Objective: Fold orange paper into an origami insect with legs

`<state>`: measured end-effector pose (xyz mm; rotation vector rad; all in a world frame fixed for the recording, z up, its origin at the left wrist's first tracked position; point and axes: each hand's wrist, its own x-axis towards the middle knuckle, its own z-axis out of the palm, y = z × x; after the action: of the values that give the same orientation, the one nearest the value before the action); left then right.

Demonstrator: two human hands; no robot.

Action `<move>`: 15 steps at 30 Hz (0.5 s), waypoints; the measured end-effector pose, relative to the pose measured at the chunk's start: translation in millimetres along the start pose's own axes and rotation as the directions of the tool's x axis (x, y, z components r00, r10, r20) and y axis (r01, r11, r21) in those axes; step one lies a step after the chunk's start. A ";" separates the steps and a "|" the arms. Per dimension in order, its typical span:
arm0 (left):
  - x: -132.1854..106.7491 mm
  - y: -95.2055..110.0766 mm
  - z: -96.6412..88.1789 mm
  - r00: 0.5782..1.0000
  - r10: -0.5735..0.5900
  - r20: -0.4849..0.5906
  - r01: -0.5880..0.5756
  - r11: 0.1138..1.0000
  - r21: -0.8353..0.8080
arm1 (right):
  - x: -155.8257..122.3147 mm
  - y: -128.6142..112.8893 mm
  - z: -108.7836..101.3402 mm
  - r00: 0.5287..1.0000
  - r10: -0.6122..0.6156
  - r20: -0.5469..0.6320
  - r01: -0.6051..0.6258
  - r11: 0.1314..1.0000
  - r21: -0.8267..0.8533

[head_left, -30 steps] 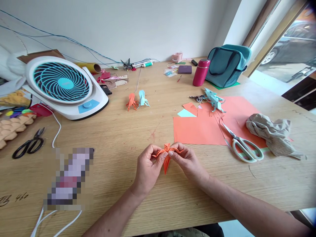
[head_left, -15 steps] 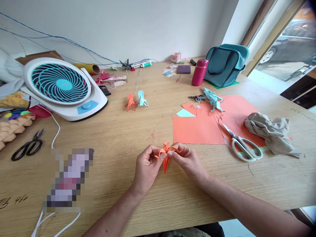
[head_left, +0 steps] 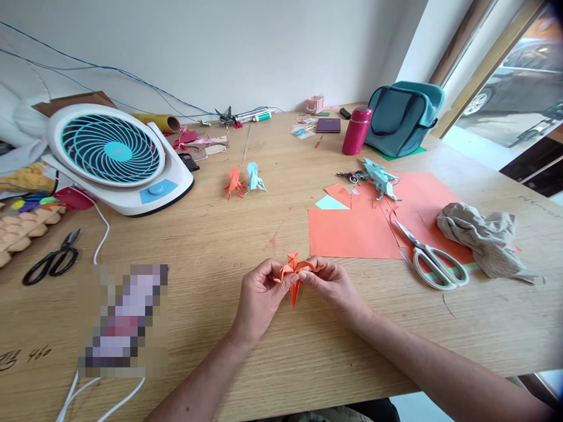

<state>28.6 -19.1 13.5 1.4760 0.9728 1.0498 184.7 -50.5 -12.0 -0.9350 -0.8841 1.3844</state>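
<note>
Between my two hands, just above the wooden table [head_left: 211,246], is an orange origami figure [head_left: 295,293] with a narrow point facing me and thin curved limbs at its sides. My left hand [head_left: 263,293] pinches its left side, thumb on top. From the other side my right hand [head_left: 336,287] pinches it, and the two thumbs almost meet at its middle. My fingertips cover part of the folds. Farther back stand a finished-looking orange paper figure [head_left: 234,183] and a light blue one [head_left: 254,177].
Orange paper sheets [head_left: 352,231] lie to the right, with white-handled scissors [head_left: 440,266], a crumpled grey cloth [head_left: 479,234] and light blue origami [head_left: 380,179] on or beside them. A pink bottle [head_left: 357,132] stands behind. On the left are a fan [head_left: 165,187], black scissors [head_left: 55,261] and a blurred-out object [head_left: 127,316].
Both hands keep their pinch on the origami figure. Its top end has tilted slightly to the left, and the camera view has shifted a little.
</note>
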 end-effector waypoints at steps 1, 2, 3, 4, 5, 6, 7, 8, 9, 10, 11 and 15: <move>-0.1 0.4 -0.4 1.000 0.012 -0.010 -0.012 1.000 0.015 | 0.2 -0.2 -0.3 1.000 0.004 0.008 -0.004 1.000 0.000; -0.2 0.7 -0.7 1.000 0.023 -0.019 -0.023 0.999 0.024 | 0.3 -0.2 -0.7 1.000 0.010 0.019 -0.010 1.000 0.002; -0.6 0.8 -0.9 0.999 0.033 -0.024 -0.032 0.999 0.028 | 0.3 0.0 -1.2 0.999 0.016 0.030 -0.016 1.000 0.003; -1.1 0.8 -1.0 0.999 0.040 -0.025 -0.039 0.999 0.031 | 0.3 0.4 -1.8 0.999 0.020 0.042 -0.020 1.000 0.000; -1.7 0.5 -0.8 0.999 0.049 -0.025 -0.048 0.998 0.036 | 0.2 1.0 -2.4 0.998 0.022 0.051 -0.022 1.000 -0.007; -2.4 0.1 -0.6 0.998 0.060 -0.025 -0.059 0.997 0.048 | 0.0 1.7 -2.9 0.998 0.021 0.058 -0.020 1.000 -0.017; -3.1 -0.4 -0.3 0.997 0.076 -0.028 -0.074 0.995 0.067 | -0.2 2.4 -3.4 0.998 0.015 0.058 -0.013 1.000 -0.028; -3.8 -0.9 0.0 0.995 0.095 -0.032 -0.092 0.992 0.091 | -0.4 3.1 -3.6 0.999 0.006 0.053 -0.004 0.999 -0.039; -4.4 -1.4 0.0 0.992 0.119 -0.036 -0.114 0.986 0.119 | -0.6 3.7 -3.6 0.999 -0.006 0.046 0.008 0.999 -0.049; -4.9 -1.7 -0.2 0.989 0.145 -0.037 -0.138 0.979 0.148 | -0.7 4.0 -3.3 0.999 -0.018 0.040 0.020 0.998 -0.059; -5.3 -1.8 -0.7 0.984 0.176 -0.032 -0.168 0.970 0.175 | -0.8 4.2 -2.8 0.999 -0.027 0.039 0.029 0.997 -0.070; -5.4 0.0 -5.5 0.923 0.384 0.036 -0.377 0.879 0.291 | -1.0 2.3 -0.1 0.997 -0.046 0.056 0.053 0.991 -0.121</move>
<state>21.8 -22.8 13.4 1.9631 0.9005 1.2422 184.0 -51.5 -14.1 -0.9669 -1.0353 1.3292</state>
